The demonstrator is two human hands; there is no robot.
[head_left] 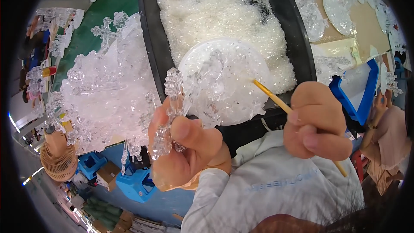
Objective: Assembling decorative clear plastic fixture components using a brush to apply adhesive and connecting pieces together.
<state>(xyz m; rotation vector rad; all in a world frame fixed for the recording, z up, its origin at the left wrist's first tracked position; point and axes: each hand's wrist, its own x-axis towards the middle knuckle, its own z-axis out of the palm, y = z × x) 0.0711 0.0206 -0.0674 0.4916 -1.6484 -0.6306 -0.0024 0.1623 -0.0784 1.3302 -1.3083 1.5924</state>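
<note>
Two bare hands are working close together. The left hand (pixel 194 151) is pinching a clear piece (pixel 174 84) between thumb and fingers, its knobbly stem sticking up past the fingertips and another lump showing below the thumb. Just beyond the left fingers and to their right, a round whitish disc (pixel 235 54) is lying across the near part of a black tray (pixel 148 39), with clear lumps rising on its face; the view is not showing for sure whether the disc is being held along with the piece. The right hand (pixel 317 123) is clenching a thin yellow stick (pixel 276 98) in its curled fingers. The stick's tip is pointing away from them, up and left toward the disc, while its other end is poking out below them; whether the tip is touching the disc is staying unclear. Beyond both sets of fingers, the tray is holding a bed of shiny beads (pixel 224 13). To the left of the left fingers, a heap (pixel 103 90) of clear pieces is crowding the green bench (pixel 116 0). Right of the right fingers, a blue frame (pixel 345 105) is leaning, and farther beyond them round-based ornaments (pixel 338 15) are lying together. Well right of those fingers, a person (pixel 390 133) in a pale pink top is sitting; below and left of the left fingers, blue stools (pixel 129 185) are standing, with a fan (pixel 58 159) showing farther left
</note>
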